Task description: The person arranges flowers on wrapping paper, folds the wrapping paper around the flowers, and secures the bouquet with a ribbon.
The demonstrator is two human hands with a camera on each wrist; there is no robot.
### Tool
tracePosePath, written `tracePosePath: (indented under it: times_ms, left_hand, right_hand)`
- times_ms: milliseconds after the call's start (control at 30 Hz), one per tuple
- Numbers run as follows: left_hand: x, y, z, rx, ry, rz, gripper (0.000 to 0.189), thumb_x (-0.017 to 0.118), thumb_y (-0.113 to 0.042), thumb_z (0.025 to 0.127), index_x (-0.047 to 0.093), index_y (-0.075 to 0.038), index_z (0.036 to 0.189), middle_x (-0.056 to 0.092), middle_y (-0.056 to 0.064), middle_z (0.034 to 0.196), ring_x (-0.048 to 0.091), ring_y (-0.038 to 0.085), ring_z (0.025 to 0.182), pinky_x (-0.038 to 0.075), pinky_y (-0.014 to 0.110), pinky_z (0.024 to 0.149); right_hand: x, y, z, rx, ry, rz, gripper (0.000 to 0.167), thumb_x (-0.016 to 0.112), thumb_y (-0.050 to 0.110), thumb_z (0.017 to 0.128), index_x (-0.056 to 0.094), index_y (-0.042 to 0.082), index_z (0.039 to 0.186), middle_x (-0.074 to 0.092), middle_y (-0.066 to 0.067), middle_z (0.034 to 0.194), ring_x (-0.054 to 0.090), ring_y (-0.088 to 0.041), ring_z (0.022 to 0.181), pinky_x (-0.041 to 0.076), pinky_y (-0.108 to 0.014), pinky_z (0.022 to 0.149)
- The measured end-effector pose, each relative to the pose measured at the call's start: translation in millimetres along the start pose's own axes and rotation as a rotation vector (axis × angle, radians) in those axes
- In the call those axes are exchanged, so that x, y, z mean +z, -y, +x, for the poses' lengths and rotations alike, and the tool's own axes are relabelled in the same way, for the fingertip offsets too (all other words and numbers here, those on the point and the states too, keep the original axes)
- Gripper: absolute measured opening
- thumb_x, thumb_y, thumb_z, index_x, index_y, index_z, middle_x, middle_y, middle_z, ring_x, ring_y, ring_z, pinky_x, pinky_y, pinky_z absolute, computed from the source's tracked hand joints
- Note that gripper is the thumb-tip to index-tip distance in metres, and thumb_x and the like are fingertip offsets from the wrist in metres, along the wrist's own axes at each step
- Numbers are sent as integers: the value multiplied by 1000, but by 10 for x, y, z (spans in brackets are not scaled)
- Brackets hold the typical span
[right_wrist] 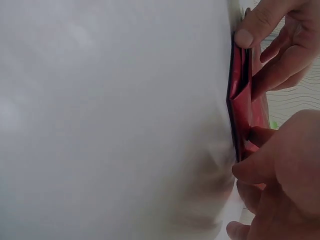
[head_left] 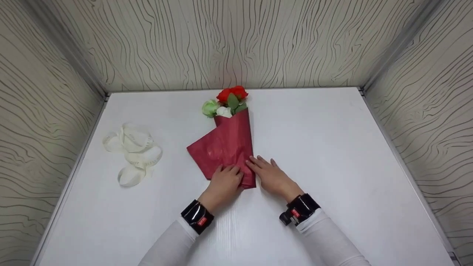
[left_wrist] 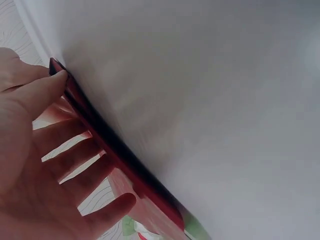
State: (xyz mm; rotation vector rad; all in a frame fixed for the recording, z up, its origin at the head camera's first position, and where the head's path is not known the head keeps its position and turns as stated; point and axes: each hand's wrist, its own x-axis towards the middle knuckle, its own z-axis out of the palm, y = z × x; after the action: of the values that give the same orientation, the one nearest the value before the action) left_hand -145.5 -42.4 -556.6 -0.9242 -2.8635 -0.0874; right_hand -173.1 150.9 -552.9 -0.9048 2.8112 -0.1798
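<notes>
Dark red wrapping paper (head_left: 232, 142) is folded around a small bunch of flowers on the white table. Red flowers (head_left: 238, 92), a light green flower (head_left: 210, 108) and a white flower (head_left: 224, 112) show above its top edge. My left hand (head_left: 223, 186) lies over the lower end of the paper; in the right wrist view its thumb (right_wrist: 247, 37) pinches the layered bottom edge against the fingers. At the right edge of the paper, my right hand (head_left: 273, 178) rests with its fingers extended, fingertips touching the fold. The stems are hidden inside.
A loosely looped cream ribbon (head_left: 135, 144) with faint printing lies on the left of the table (head_left: 317, 140). Patterned panels (head_left: 232, 44) rise behind and at both sides. The paper's left corner spreads out flat.
</notes>
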Motion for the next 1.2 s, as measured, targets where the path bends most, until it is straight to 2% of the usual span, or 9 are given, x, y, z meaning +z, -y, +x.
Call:
tracePosePath:
  times_ms: [200, 433, 633, 767, 900, 1000, 1067, 1200]
  left_hand:
    - [-38, 64, -53, 18, 43, -44, 40, 66, -33, 79, 61, -16, 115, 56, 2, 111, 52, 21, 104, 38, 50, 88]
    - [-82, 202, -120, 57, 97, -166, 44, 69, -29, 77, 59, -19, 118, 55, 1, 116, 46, 16, 112, 32, 50, 94]
    - [-132, 257, -199, 63, 131, -270, 43, 71, -25, 75, 61, -18, 116, 55, 0, 117, 47, 15, 110, 38, 37, 93]
    - [-128, 212, -240, 56, 100, -319, 39, 68, -28, 78, 61, -15, 114, 55, 1, 109, 50, 15, 102, 45, 29, 83]
    - [-94, 138, -239, 1, 74, -249, 51, 61, -36, 82, 51, -12, 126, 49, 6, 112, 45, 19, 105, 45, 30, 84]
    - [-71, 90, -227, -44, 112, -141, 63, 55, -44, 84, 39, -10, 135, 41, 12, 127, 37, 26, 117, 41, 37, 89]
    - [-60, 62, -211, -52, 145, -70, 68, 50, -49, 85, 34, -8, 137, 33, 14, 136, 29, 31, 125, 34, 43, 95]
    - [-26, 16, -181, -79, 189, -5, 79, 43, -59, 83, 28, -6, 139, 21, 13, 144, 16, 33, 131, 23, 48, 100]
  right_hand:
    - [-34, 87, -55, 4, 21, 5, 53, 41, 2, 88, 31, 14, 139, 26, -6, 143, 21, -28, 130, 21, -53, 99]
    - [15, 175, -136, -22, -8, -68, 49, 43, 6, 89, 35, 12, 137, 30, -10, 140, 24, -29, 129, 23, -51, 99]
    - [48, 246, -211, -41, -1, -85, 50, 46, 6, 89, 34, 13, 137, 31, -11, 140, 24, -27, 129, 23, -50, 100]
    - [78, 281, -258, -68, -3, -96, 54, 49, 5, 87, 33, 12, 138, 29, -11, 140, 24, -25, 129, 23, -48, 100]
    - [115, 297, -291, -108, -35, -155, 57, 51, 4, 85, 31, 11, 138, 24, -12, 142, 22, -23, 129, 27, -47, 99]
    - [131, 301, -320, -146, -54, -177, 58, 52, 3, 85, 31, 10, 138, 21, -12, 143, 21, -23, 130, 27, -46, 99]
    - [134, 306, -349, -177, -52, -178, 58, 51, 2, 84, 31, 12, 138, 21, -11, 144, 20, -22, 130, 25, -47, 99]
    - [133, 330, -420, -262, -28, -175, 62, 52, -3, 81, 33, 13, 138, 21, -8, 145, 18, -20, 131, 23, -48, 100]
